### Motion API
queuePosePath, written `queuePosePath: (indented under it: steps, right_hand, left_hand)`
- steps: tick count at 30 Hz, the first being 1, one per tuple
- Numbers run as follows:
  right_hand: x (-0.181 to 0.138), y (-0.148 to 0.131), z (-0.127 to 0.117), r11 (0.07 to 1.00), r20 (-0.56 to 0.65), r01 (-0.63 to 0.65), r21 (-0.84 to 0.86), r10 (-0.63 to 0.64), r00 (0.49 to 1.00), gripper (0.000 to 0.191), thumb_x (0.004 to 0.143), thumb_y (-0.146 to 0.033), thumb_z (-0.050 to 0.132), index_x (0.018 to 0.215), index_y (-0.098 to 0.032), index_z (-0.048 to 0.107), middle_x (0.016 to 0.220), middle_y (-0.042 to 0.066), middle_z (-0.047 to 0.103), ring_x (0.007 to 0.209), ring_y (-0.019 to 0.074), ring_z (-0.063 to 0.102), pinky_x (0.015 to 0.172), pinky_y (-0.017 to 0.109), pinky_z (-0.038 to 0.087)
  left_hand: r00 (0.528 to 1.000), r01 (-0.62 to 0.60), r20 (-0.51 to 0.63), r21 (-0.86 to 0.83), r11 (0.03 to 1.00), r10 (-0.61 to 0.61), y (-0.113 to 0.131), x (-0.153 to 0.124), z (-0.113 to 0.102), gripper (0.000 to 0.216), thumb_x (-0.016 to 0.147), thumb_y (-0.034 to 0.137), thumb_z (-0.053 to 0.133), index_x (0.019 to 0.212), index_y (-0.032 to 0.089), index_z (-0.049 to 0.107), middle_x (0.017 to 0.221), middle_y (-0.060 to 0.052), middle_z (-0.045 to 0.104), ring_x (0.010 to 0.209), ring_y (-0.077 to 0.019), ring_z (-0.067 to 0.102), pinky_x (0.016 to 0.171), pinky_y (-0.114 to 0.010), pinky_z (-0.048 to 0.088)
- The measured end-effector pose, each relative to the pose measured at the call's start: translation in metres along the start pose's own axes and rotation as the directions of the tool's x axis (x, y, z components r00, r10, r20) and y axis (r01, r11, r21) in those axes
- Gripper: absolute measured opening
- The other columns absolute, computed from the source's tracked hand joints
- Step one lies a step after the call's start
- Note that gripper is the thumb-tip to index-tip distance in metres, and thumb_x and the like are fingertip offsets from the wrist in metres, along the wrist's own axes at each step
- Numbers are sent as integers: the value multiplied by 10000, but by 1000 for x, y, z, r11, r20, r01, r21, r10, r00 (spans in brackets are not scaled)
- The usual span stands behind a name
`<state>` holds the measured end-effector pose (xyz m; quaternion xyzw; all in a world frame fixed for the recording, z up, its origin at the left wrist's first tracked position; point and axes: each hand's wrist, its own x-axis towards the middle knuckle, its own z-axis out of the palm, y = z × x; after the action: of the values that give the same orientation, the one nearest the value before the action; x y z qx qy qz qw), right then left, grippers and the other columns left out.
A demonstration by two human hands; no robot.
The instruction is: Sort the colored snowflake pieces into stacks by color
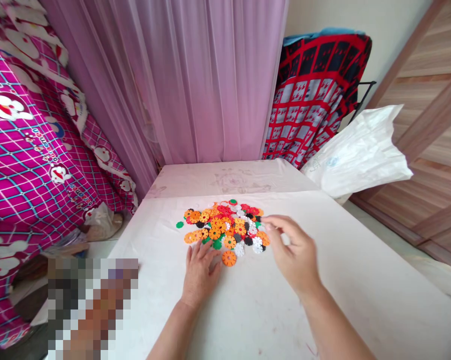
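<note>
While the left hand (pixel 199 272) lies flat on the white counter (pixel 360 280), its fingers are spread apart and hold nothing. The fingertips touch the near edge of a pile of little plastic flower discs (pixel 225 225). The pile sits in the middle of the counter, just far of both hands. It has orange, red, white, black and green pieces, and many lie on top of each other. One orange disc (pixel 229 258) lies alone, just right of the left hand. One green disc (pixel 179 225) lies alone at the left side of the pile.

The right hand (pixel 295 255) hovers at the right edge of the pile with its fingers curled in. It is blurry, so I cannot tell if it pinches a piece or not.

It looks like the hands are picking through the pile. Getting one disc out calls for a small, careful pinch on its edge.

Far behind hangs a pink curtain (pixel 195 80). A white bag (pixel 360 150) rests at the far right.
</note>
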<state>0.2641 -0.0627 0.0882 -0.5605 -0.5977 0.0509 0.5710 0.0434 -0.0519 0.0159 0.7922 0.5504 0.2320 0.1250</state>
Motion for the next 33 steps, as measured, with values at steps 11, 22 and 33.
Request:
queuePosePath:
  steps: [11,22,33]
  right_hand:
    - [-55,56,42,977,212,-153,-150,183,960,314,903,-375,434,905,-220,707,844,58,721,721,165,647,699,270,509]
    - [-55,46,42,937,336,24,-348,101,936,277,904,-259,453,1008,-222,707,926,55,685,830,173,626,752,259,472]
    - [-17,26,61,872,624,278,-403,39,781,244,896,-288,591,1125,-288,674,1208,13,677,1187,237,491,993,425,347]
  left_hand:
    - [1000,6,-6,7,1000,-6,-1,0,-1,245,861,286,573,1078,301,684,1382,-24,582,1398,-308,368,1140,-612,255]
    - [995,-96,21,76,993,94,1,-3,0,355,858,324,596,1206,371,647,1416,-34,542,1406,-319,341,1141,-634,224]
    - [995,-104,8,107,989,104,10,3,9,405,843,485,608,1194,288,646,1453,-77,505,1432,-334,301,1159,-644,174]
